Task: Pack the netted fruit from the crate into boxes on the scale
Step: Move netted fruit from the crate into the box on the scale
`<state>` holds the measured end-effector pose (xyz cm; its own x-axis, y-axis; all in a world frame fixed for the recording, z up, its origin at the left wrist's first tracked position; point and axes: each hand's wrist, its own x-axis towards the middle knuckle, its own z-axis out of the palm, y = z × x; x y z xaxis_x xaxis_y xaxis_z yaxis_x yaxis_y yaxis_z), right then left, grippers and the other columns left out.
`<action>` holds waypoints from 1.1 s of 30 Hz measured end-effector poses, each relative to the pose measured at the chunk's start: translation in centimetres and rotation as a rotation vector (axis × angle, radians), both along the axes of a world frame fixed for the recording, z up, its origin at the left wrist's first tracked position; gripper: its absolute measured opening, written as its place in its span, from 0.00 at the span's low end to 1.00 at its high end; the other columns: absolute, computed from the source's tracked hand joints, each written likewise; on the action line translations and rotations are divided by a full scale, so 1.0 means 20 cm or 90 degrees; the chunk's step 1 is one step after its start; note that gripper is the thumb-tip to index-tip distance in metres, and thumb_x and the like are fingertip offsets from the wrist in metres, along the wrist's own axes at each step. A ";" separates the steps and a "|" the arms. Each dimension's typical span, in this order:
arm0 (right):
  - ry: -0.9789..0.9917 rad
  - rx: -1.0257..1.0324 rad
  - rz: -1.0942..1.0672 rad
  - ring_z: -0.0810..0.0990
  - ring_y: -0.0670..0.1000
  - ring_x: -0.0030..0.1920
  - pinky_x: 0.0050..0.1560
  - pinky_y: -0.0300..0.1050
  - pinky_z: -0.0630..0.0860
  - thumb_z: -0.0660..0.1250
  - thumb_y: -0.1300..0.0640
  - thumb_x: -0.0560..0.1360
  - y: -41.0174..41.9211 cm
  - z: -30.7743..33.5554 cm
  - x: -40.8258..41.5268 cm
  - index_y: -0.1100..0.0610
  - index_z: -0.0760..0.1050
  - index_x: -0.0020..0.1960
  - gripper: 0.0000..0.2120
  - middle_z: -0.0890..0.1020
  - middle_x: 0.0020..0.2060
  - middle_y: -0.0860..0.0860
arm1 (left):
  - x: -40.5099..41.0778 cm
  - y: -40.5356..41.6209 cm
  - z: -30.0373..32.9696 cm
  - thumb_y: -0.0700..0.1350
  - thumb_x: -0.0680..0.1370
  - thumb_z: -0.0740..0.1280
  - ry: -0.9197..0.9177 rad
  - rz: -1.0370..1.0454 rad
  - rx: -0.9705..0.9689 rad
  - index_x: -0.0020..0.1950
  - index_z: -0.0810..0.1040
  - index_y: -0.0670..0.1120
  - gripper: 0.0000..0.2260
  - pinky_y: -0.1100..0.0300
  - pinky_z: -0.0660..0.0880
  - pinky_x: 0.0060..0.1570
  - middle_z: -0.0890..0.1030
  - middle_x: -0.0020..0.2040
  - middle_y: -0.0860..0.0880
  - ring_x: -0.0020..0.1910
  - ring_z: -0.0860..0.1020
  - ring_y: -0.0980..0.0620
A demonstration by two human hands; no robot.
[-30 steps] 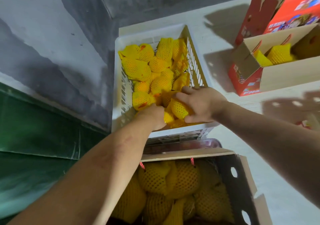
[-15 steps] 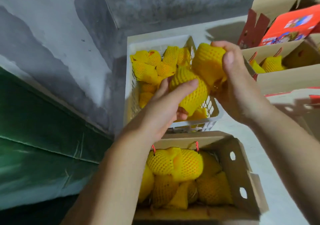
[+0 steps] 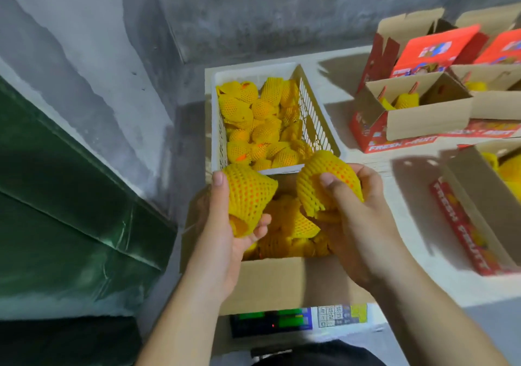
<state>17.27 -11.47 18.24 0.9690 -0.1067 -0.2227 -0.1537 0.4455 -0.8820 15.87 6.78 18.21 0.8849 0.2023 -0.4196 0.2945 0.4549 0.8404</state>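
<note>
A white slatted crate [image 3: 315, 117] on the table holds several fruits in yellow foam netting. Nearer me, a brown cardboard box [image 3: 276, 281] stands on the scale [image 3: 296, 322] with several netted fruits inside. My left hand [image 3: 222, 233] grips one netted fruit [image 3: 248, 193] over the box's left side. My right hand [image 3: 355, 219] grips another netted fruit [image 3: 329, 174] over the box's right side, thumb pressed into the netting. Both fruits hang just above the ones in the box.
Open red "FRESH FRUIT" boxes [image 3: 408, 117] with a few netted fruits stand at the back right, and another box [image 3: 479, 210] lies at the right edge. A grey wall and green panel [image 3: 70, 210] close in the left side.
Both hands have lifted a netted fruit each out of the crate and brought them back toward me, down over the box on the scale.
</note>
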 end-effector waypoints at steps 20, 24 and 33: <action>-0.047 -0.019 -0.046 0.84 0.53 0.55 0.53 0.54 0.82 0.67 0.55 0.80 -0.26 0.08 -0.38 0.45 0.77 0.65 0.15 0.86 0.53 0.49 | -0.38 -0.18 0.07 0.48 0.84 0.68 -0.152 -0.218 0.416 0.65 0.80 0.58 0.11 0.52 0.76 0.69 0.85 0.59 0.62 0.60 0.83 0.60; -0.064 -0.007 0.088 0.82 0.54 0.62 0.53 0.52 0.80 0.63 0.48 0.79 -0.25 0.07 -0.45 0.43 0.80 0.65 0.17 0.83 0.62 0.51 | -0.51 -0.24 0.08 0.55 0.78 0.70 -0.158 -0.236 0.366 0.66 0.80 0.60 0.16 0.51 0.80 0.64 0.85 0.61 0.59 0.59 0.84 0.56; -0.114 -0.084 0.234 0.79 0.52 0.68 0.69 0.60 0.76 0.78 0.44 0.66 -0.12 0.10 -0.60 0.45 0.61 0.80 0.47 0.77 0.70 0.50 | -0.72 -0.18 0.08 0.55 0.75 0.75 -0.207 -0.108 0.320 0.75 0.75 0.53 0.28 0.41 0.76 0.69 0.82 0.69 0.50 0.69 0.80 0.47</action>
<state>5.25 -13.85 20.30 0.9700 0.2366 -0.0558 -0.1211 0.2710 -0.9549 1.55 3.17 19.89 0.9884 0.1512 -0.0135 0.0214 -0.0508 0.9985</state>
